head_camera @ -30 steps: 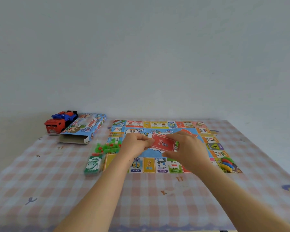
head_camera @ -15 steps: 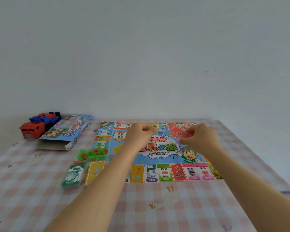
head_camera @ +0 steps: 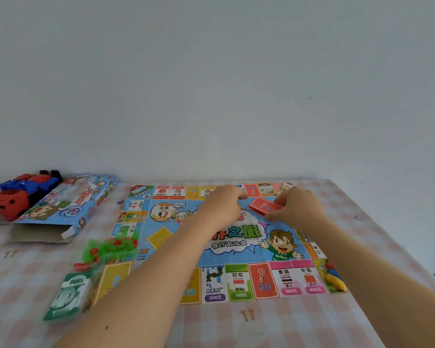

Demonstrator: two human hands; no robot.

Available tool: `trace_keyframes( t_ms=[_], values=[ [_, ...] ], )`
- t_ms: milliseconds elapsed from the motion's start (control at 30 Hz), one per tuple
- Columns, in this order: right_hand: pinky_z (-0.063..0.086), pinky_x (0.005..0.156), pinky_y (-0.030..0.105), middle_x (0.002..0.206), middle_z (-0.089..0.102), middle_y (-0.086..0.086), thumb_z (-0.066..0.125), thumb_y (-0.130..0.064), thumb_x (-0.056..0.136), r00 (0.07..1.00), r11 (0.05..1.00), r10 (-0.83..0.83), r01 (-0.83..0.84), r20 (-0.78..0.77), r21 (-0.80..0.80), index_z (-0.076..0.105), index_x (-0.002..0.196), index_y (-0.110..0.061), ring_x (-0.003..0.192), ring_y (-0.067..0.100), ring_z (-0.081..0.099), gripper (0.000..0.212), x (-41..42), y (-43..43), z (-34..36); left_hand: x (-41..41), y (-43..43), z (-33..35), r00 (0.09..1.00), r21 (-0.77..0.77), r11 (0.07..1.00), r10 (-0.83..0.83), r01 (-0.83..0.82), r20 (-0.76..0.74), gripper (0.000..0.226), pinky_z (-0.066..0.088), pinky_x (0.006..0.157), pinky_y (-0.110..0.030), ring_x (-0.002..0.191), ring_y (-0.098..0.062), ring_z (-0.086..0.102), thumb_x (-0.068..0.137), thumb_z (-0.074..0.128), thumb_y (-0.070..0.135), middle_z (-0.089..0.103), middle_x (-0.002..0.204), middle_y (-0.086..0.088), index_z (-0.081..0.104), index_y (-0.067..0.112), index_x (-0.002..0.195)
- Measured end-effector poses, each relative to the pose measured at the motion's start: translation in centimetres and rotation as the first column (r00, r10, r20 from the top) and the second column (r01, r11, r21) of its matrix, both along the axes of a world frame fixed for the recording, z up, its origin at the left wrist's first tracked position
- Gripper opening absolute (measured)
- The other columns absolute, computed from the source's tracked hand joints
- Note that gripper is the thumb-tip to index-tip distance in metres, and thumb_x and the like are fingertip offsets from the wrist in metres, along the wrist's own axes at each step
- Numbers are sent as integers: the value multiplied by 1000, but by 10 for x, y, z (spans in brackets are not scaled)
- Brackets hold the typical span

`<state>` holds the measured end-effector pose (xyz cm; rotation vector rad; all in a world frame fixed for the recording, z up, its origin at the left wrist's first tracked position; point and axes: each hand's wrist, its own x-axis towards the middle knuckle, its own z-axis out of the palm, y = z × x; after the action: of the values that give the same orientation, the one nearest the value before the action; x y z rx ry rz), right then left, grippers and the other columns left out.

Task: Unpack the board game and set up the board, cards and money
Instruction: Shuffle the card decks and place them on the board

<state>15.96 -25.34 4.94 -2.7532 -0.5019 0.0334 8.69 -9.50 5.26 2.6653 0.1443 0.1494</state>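
The game board lies unfolded on the checked tablecloth. A stack of red question-mark cards sits low over the board's far middle, right of centre. My right hand pinches its right edge with curled fingers. My left hand is curled just left of the stack with nothing visible in it, a small gap away from the cards. A green wrapped pack of money lies off the board's near left corner, with a yellow card stack beside it.
A clear bag of green and red houses lies on the board's left edge. Coloured pawns sit on the near right corner. The open game box and a red and blue toy truck stand at far left, by the wall.
Both hands moved away from me with the red cards, from the board's middle to its far part. My left hand has come off the cards; my right hand still holds them.
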Motion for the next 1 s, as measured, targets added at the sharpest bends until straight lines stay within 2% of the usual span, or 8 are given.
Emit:
trace_keyframes(
  t_ms=[133,333,567,767,933,1000],
  values=[
    [57,79,35,109,69,3,79,-48,68,1000,1000,17,-17,-19,-16,69,112,-16,91,17,62,55,1,-1,3,4,-3,-3,996,74,996,-52,57,-70,52,38,105,-37,131,-23,43,91,45,-2,44,145,-6,47,21,137],
    [55,83,34,110,69,3,79,-53,65,1000,999,26,-27,-13,-28,68,114,-16,90,16,60,63,-1,2,6,4,-9,-2,990,110,990,-79,91,-114,46,43,99,-36,123,-25,49,93,42,3,53,137,-7,52,19,134],
    [55,78,33,112,68,1,79,-61,59,999,999,39,-39,10,-32,69,114,-17,88,15,59,70,3,1,0,5,-11,-4,991,124,988,-77,91,-113,50,40,102,-37,127,-25,45,91,43,2,47,142,-8,48,20,137],
    [55,80,35,109,69,4,72,-51,75,997,993,-7,-3,83,119,68,114,-12,93,17,62,55,1,-4,7,0,-3,2,997,89,994,-66,69,-31,51,37,104,-37,131,-24,40,92,47,4,39,146,-6,43,22,139],
    [56,77,34,96,71,-1,67,-33,83,993,982,39,-59,114,181,73,102,-18,84,15,64,25,-20,13,24,-22,10,20,999,63,997,-51,49,20,45,36,104,-35,130,-21,42,94,51,15,41,144,-4,44,22,138],
    [55,72,30,93,72,-3,65,-28,83,989,977,75,-99,126,190,74,99,-20,79,13,63,20,-34,22,30,-37,18,29,998,65,997,-37,34,42,44,35,103,-33,129,-20,43,94,52,19,42,142,-3,45,21,137]
  ],
)
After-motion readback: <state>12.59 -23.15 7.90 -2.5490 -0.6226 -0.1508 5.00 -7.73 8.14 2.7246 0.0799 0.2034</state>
